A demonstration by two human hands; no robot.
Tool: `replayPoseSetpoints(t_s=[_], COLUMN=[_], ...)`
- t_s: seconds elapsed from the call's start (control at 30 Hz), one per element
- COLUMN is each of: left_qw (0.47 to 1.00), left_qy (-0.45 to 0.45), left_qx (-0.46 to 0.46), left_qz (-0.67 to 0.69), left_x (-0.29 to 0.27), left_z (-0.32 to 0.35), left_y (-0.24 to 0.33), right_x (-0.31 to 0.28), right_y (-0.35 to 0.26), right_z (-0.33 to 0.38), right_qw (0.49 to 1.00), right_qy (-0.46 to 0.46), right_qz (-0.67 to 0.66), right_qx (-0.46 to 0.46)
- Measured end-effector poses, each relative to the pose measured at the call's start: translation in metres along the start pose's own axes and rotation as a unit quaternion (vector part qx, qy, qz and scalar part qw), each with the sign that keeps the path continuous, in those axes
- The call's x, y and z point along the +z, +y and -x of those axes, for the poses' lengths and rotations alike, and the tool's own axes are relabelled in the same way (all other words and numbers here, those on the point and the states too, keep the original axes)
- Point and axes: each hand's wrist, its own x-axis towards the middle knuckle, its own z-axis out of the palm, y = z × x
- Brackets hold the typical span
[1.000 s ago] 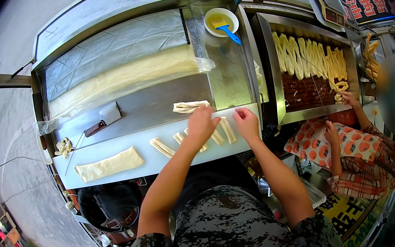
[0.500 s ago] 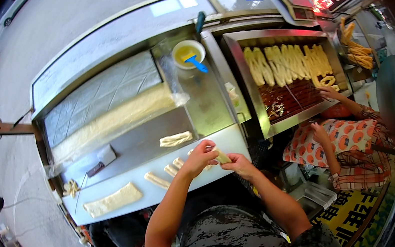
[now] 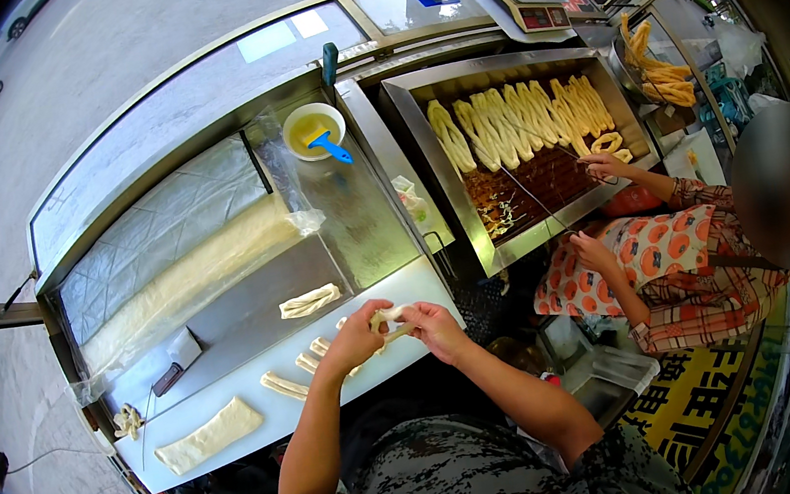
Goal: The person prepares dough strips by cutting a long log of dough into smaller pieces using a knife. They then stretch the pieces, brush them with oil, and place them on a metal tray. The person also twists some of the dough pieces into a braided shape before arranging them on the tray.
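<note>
A white bowl is seen at the far edge of the metal worktop; yellow liquid is held in it, and a blue-handled brush is propped in the liquid. To the right of the worktop, a rectangular fryer vat is filled with dark oil, in which a row of long fried dough sticks is floating along the far side. A wire basket beyond the vat's right corner is loaded with more fried sticks.

A short dough strip is held between both hands above the near right corner of the white board. The left hand is curled, with thumb and fingers pinched narrowly on the strip's left end. The right hand is likewise closed on its right end, fingers bent and narrowly set; the exact fingertip contact cannot be made out.

Cut dough strips are laid on the board just left of the left hand. A flat dough slab is noted at the board's near left corner, and a paired dough piece on the worktop behind. A long dough sheet under clear plastic is spread along the far left edge. A scraper lies near the board's far edge.

A second person's hands are recorded at the vat with long chopsticks.
</note>
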Motion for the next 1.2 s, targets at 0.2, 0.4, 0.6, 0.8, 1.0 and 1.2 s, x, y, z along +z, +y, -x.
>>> replayPoseSetpoints(t_s=[0.2, 0.4, 0.6, 0.8, 1.0, 1.2], left_qw=[0.959, 0.939, 0.948, 0.928, 0.883, 0.872], left_qy=[0.095, 0.338, 0.255, 0.362, 0.332, 0.423], left_qx=[0.022, 0.07, 0.179, 0.089, 0.002, -0.034], left_qz=[0.267, 0.005, -0.061, 0.003, 0.33, 0.244], left_x=[0.004, -0.001, 0.011, -0.006, -0.072, -0.128], left_z=[-0.007, -0.026, 0.019, 0.003, 0.014, 0.001], left_y=[-0.028, -0.091, 0.004, -0.072, -0.077, -0.094], right_x=[-0.008, 0.008, 0.044, 0.077, 0.082, 0.101], right_y=[-0.015, 0.002, -0.001, -0.007, 0.009, 0.006], right_z=[0.002, -0.008, -0.025, -0.047, -0.117, -0.168], right_qw=[0.997, 0.984, 0.982, 0.99, 0.918, 0.882], right_qy=[-0.001, 0.165, 0.065, -0.034, 0.08, 0.089], right_qz=[0.083, 0.064, -0.167, 0.101, 0.386, 0.445], right_qx=[0.006, -0.003, 0.066, 0.093, -0.035, -0.129])
